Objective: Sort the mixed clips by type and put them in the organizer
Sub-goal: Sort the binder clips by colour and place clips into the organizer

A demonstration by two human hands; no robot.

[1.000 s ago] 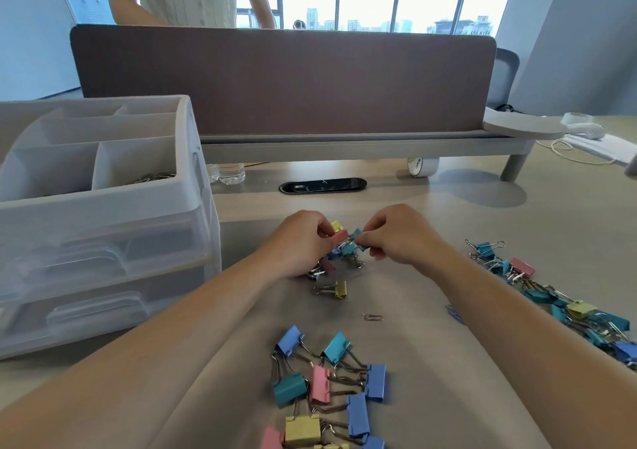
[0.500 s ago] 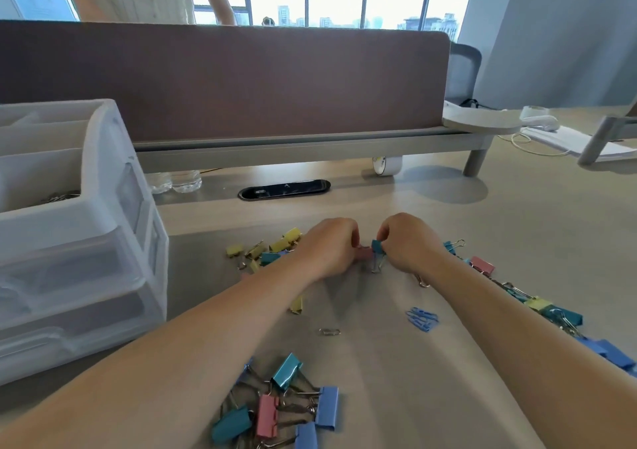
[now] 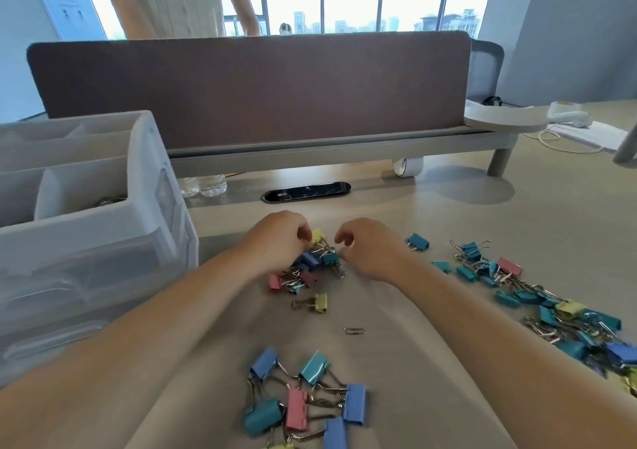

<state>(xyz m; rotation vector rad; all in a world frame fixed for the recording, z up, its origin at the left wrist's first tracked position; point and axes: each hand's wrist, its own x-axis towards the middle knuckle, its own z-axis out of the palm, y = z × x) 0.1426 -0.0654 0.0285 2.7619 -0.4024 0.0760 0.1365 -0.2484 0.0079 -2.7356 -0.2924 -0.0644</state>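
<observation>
My left hand (image 3: pixel 275 242) hovers over a small heap of little binder clips (image 3: pixel 310 269) at mid-desk, its curled fingertips pinching a yellow clip (image 3: pixel 317 236) at the heap's top. My right hand (image 3: pixel 370 250) sits just right of the heap with its fingers loosely curled and nothing visible in them, thumb beside a teal clip (image 3: pixel 329 258). The white plastic organizer (image 3: pixel 89 235) stands at the left, and one top compartment holds metal clips (image 3: pixel 110 202). Large binder clips (image 3: pixel 303 400) lie near me. A long spread of medium clips (image 3: pixel 534 293) runs along the right.
A lone yellow clip (image 3: pixel 319 303), a silver paper clip (image 3: pixel 355 330) and a stray teal clip (image 3: pixel 417 242) lie on the desk. Behind are a cable grommet (image 3: pixel 306 192), water bottles (image 3: pixel 206 185), a tape roll (image 3: pixel 406 166), a brown divider (image 3: pixel 255 90) and a person (image 3: pixel 172 0) behind it.
My hands, which were pinching clips together between them, have drawn apart. The right hand no longer holds a clip. My view swung right, then back left.
</observation>
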